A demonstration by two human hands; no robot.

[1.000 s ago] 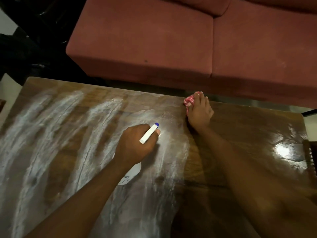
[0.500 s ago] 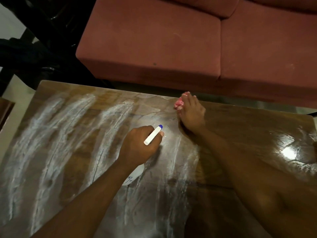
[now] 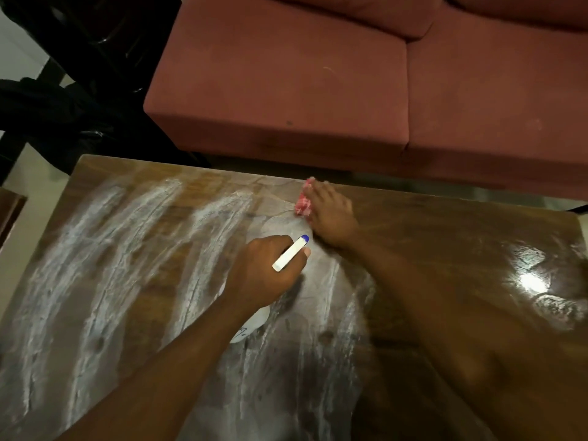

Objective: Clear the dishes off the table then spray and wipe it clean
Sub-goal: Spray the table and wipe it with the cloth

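The spray bottle (image 3: pixel 288 257) was white, with a slim white head ending in a blue nozzle tip that pointed toward the far edge of the table; only a curved part of its pale body, bearing a small printed mark, showed beneath the wrist. The left hand (image 3: pixel 265 275) was wrapped closed around its neck near the middle of the table, fingers curled under the head. Just beyond it the right hand (image 3: pixel 331 218) lay flat, fingers extended, pressing a red-and-white cloth (image 3: pixel 304 202) against the tabletop close to the far edge; the cloth was bunched, with only its left side peeking out from under the fingers. The wooden table (image 3: pixel 461 237) was dark brown and glossy, its left and middle parts covered in long whitish streaks of foamy cleaner running from near to far, while the right part looked wet and shiny with a bright reflection of a light. Behind the table stood a reddish-pink sofa (image 3: pixel 286 81) with two seat cushions, and dark furniture stood at the upper left over a pale floor.
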